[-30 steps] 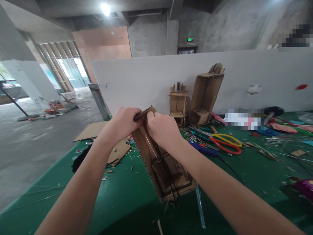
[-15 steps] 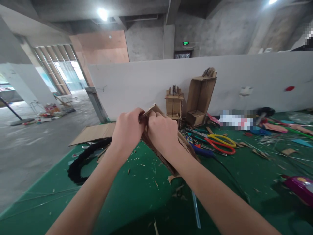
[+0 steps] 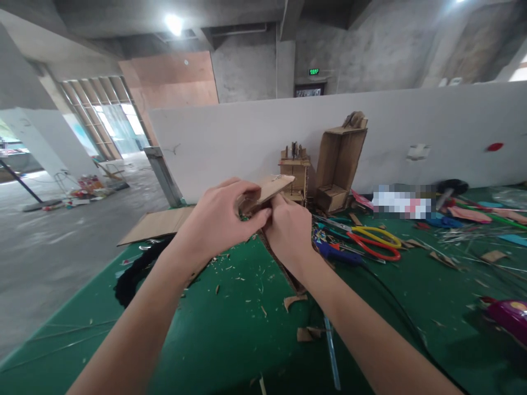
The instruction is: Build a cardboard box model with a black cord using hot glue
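In the middle of the head view, a brown cardboard piece (image 3: 275, 186) is held up over the green table, its top face turned toward me and one long edge slanting down behind my right wrist. My left hand (image 3: 224, 211) curls round its left end, thumb and fingers bent about the edge. Pressed close beside it, my right hand (image 3: 289, 227) grips the piece from below and the right, fingertips hidden. Behind stand a small cardboard structure (image 3: 295, 171) with a slotted top and a taller open cardboard box (image 3: 340, 164).
Scissors with red and yellow handles (image 3: 376, 244) and a blue-handled tool (image 3: 340, 253) with a black cord lie right. A clear glue stick (image 3: 332, 356), cardboard scraps (image 3: 308, 333) and a purple object (image 3: 508, 318) are nearer. A black fuzzy loop (image 3: 134, 277) and flat cardboard (image 3: 154, 225) lie left.
The cardboard piece has tilted so its top face shows more. My left hand has opened wider round its end, and my right hand has shifted slightly right and lower.
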Available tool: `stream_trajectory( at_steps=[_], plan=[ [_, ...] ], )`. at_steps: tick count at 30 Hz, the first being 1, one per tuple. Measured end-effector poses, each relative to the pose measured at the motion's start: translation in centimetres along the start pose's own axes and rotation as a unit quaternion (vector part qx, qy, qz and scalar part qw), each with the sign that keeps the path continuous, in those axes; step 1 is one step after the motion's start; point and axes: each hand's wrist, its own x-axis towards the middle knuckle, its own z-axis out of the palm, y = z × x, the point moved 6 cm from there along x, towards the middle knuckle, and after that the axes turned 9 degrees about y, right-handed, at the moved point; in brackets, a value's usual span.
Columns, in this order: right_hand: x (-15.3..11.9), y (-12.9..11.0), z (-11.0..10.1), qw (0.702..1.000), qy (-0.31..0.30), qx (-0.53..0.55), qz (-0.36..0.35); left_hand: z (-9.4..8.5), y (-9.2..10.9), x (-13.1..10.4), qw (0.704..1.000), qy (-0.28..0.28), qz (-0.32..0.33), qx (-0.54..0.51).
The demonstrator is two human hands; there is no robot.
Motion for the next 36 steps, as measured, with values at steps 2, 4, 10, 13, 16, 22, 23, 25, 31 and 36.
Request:
stream_trajectory(
  at_steps=[2, 4, 10, 13, 16, 22, 23, 25, 31, 36],
  plan=[
    [-0.1, 0.5, -0.1, 0.999, 0.024, 0.044, 0.008, -0.4, 0.2, 0.0, 0.999, -0.019, -0.003, -0.030],
    [-0.2, 0.9, -0.1, 0.996, 0.036, 0.087, 0.009, -0.7, 0.0, 0.0, 0.998, -0.026, -0.018, -0.059],
    [-1.0, 1.7, 0.6, 0.975, 0.023, 0.221, 0.006, -0.4, -0.6, -0.3, 0.996, -0.061, -0.019, -0.070],
    [-1.5, 1.5, 1.0, 0.964, 0.012, 0.266, 0.002, -0.3, -0.8, -0.4, 0.994, -0.085, -0.013, -0.071],
    [-1.9, 1.4, 1.4, 0.960, 0.006, 0.278, 0.015, -0.4, -1.0, -0.5, 0.994, -0.095, -0.006, -0.059],
    [-2.0, 1.5, 1.7, 0.947, -0.024, 0.317, 0.039, -0.4, -1.0, -0.4, 0.995, -0.098, 0.003, -0.036],
    [-2.0, 1.5, 1.7, 0.943, -0.022, 0.330, 0.042, -0.4, -1.0, -0.4, 0.995, -0.098, 0.004, -0.035],
    [-1.9, 1.7, 1.6, 0.931, -0.018, 0.359, 0.060, -0.5, -0.8, -0.4, 0.995, -0.096, 0.005, -0.032],
    [-1.4, 1.0, 1.2, 0.916, -0.035, 0.390, 0.083, -1.6, -1.1, -0.6, 0.996, -0.081, -0.002, -0.032],
    [-0.7, -0.3, 0.1, 0.951, -0.062, 0.301, 0.044, -1.5, -1.7, -0.9, 0.987, -0.158, -0.035, -0.018]
  ],
)
